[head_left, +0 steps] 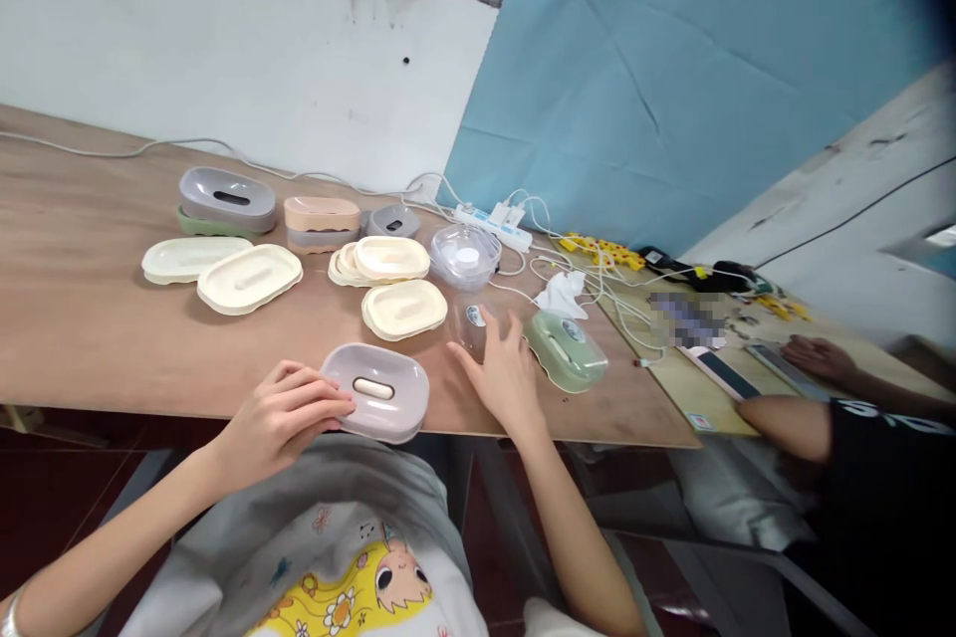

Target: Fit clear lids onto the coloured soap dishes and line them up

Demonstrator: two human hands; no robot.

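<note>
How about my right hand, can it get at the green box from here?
Probably yes: the green box sits just beside the right hand, with nothing visible standing between them. That hand is at a clear lid, though, so it would likely have to leave that first.

A glossy grey, rounded-oblong plastic dish [403, 393], cream showing through its central slot, is slot-up at the brown wooden table's [90, 348] front edge; a transparent, labelled plastic piece [464, 320] lies farther in, rightward.
</note>
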